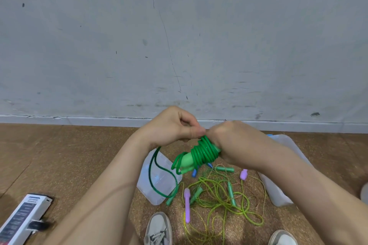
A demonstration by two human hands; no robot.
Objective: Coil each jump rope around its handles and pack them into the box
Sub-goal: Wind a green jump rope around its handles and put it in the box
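Note:
A green jump rope (201, 154) is wound in several turns around its light green handles, held up in front of me. My right hand (225, 141) grips the handle bundle at its right end. Just left of the coil, my left hand (175, 127) pinches the rope's free part, and a long dark green loop (157, 177) hangs from it toward the floor. Below on the floor lies a tangle of loose ropes (221, 195) with green, purple and blue handles. A clear plastic box (278, 191) sits at the right, partly hidden by my right forearm.
A clear plastic lid (159, 183) lies on the brown floor left of the tangle. My two grey shoes (159, 228) show at the bottom edge. A white and black carton (22, 219) lies at the lower left. A grey wall stands close ahead.

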